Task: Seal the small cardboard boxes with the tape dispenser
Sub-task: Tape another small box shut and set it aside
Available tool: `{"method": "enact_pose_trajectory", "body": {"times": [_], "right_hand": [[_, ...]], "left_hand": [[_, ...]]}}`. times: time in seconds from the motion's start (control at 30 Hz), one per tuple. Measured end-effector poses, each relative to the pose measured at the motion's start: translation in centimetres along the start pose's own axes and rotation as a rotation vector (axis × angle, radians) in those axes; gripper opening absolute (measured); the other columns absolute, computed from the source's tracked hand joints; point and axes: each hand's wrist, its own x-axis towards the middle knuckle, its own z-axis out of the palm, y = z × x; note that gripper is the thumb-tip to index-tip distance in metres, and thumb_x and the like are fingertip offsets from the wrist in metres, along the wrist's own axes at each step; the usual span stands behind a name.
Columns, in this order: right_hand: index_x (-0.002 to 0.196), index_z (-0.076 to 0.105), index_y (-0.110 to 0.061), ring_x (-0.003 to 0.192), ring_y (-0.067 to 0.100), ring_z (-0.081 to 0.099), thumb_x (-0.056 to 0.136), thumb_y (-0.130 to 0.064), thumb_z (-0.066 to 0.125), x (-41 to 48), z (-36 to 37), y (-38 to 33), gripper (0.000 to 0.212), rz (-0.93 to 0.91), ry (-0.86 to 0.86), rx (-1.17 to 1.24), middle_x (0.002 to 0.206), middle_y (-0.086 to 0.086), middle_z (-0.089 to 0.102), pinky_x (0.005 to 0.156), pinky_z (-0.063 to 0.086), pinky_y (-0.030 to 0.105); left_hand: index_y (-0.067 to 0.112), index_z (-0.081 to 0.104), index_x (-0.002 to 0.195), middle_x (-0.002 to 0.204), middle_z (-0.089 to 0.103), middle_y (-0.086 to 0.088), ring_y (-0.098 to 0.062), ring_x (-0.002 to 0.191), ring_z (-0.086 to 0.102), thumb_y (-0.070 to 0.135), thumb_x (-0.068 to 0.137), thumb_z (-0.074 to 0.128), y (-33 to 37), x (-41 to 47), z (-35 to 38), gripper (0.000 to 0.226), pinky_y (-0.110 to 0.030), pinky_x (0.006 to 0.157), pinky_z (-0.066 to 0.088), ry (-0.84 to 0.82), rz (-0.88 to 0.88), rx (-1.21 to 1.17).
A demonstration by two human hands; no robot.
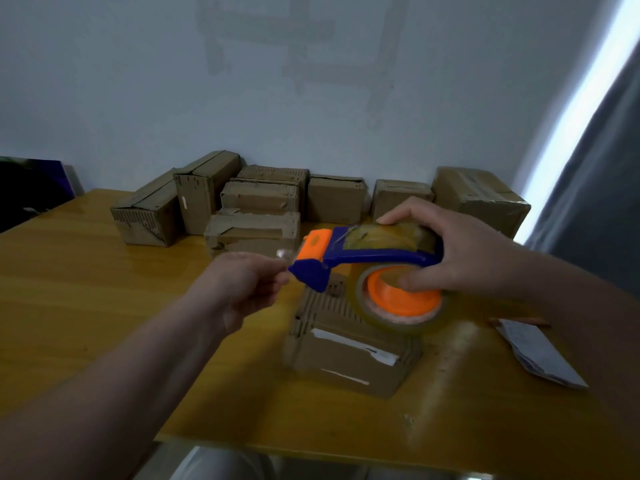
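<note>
Blue-and-orange plastic tape dispenser (363, 252) gripped by my right hand (464, 251); left hand (242, 285) pinches its clear tape end (283, 255), which might self-stick if slack.

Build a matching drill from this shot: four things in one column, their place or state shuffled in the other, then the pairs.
Column one
1. tape dispenser
2. nearest box
3. paper slip
4. left hand

Column two
A. lies flat at the right of the table
B. held up by the right hand
C. pinches the loose tape end
D. stands on the table, below the dispenser

Pairs: 1-B, 2-D, 3-A, 4-C
</note>
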Motion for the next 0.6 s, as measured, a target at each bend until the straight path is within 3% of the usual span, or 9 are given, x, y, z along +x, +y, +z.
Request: {"method": "enact_pose_trajectory", "body": {"times": [0.17,0.33,0.6], "right_hand": [[0.112,0.046,-0.048,0.084,0.006,0.059,0.076,-0.024,0.077,0.1,-1.3,0.6,0.053,0.040,-0.095,-0.115,0.103,-0.013,0.057,0.069,0.052,0.021],[0.113,0.047,-0.046,0.086,-0.003,0.057,0.077,-0.021,0.077,0.0,-1.1,1.4,0.053,0.046,-0.066,-0.022,0.105,-0.016,0.055,0.064,0.050,0.013],[0.112,0.048,-0.049,0.089,0.001,0.061,0.074,-0.023,0.078,-1.1,-0.8,2.6,0.054,0.038,0.006,0.049,0.106,-0.016,0.060,0.077,0.054,0.028]], "left_hand": [[0.007,0.062,0.076,0.057,0.057,0.000,-0.011,0.056,0.047,0.011,0.091,0.057,-2.0,0.6,-1.6,0.017,-0.023,0.053,0.043,0.092,-0.020,0.034],[0.008,0.062,0.076,0.054,0.057,0.002,-0.008,0.048,0.044,0.015,0.091,0.061,-3.6,1.6,-0.7,0.016,-0.021,0.048,0.042,0.122,-0.027,-0.023],[0.005,0.065,0.081,0.059,0.057,0.000,-0.011,0.055,0.047,0.019,0.091,0.061,-4.6,2.5,0.4,0.017,-0.024,0.053,0.042,0.151,-0.018,0.019]]}}
